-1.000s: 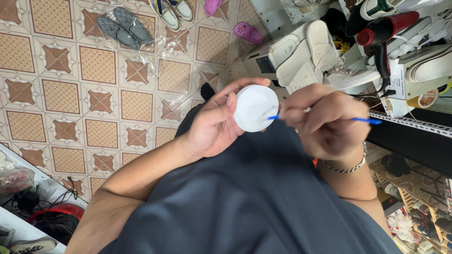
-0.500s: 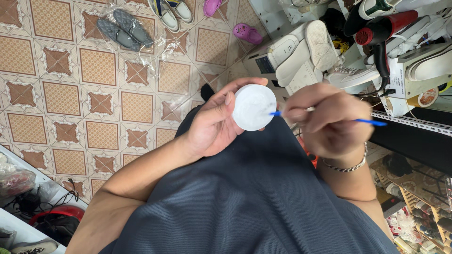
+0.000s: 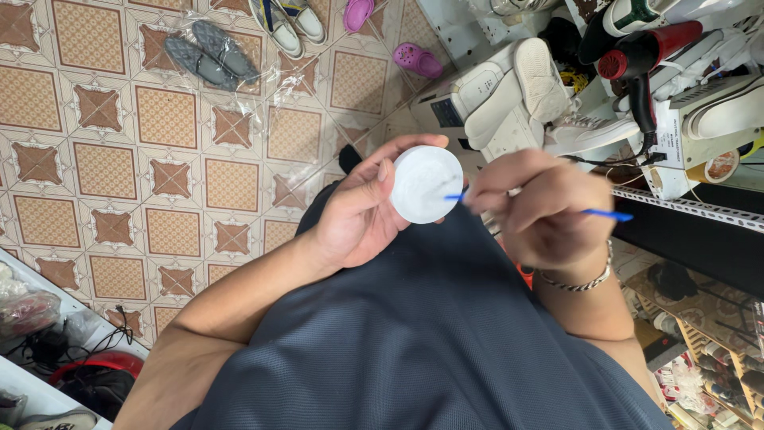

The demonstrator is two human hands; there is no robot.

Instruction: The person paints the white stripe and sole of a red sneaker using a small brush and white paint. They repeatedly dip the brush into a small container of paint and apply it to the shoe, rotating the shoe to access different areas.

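Near the middle of the frame, a little above centre, the left hand (image 3: 358, 219) holds up a round white disc-shaped container (image 3: 426, 184) of plastic, its flat pale face turned toward the camera. The left fingers (image 3: 402, 149) are curled around its rim, thumb along the near edge and the others wrapped over the far side, so the disc sits cupped in the palm above the lap.

Just to its right, the right hand (image 3: 545, 211) pinches a thin blue stick (image 3: 609, 214), perhaps a small brush or swab handle. The right fingers (image 3: 509, 171) are pressed together around the middle of the stick. Its long axis runs almost level across the frame, sloping slightly downward to the right: one blue end shows at the disc's right edge, touching or just over the white face, and the other end juts out past the knuckles toward the right. So the disc lies to the left of the right fingers, in line with the stick, and the right hand is the one working on it while the left only steadies it. A silver chain bracelet (image 3: 577, 280) circles the right wrist.

Below both hands spreads dark grey ribbed fabric (image 3: 414, 350) over the lap. Behind, a brown-and-cream patterned tile floor (image 3: 159, 119) fills the upper left, with grey shoes in a clear plastic bag (image 3: 211, 52). At upper right lie white sneakers (image 3: 517, 87) and a red-and-black hair dryer (image 3: 645, 64).
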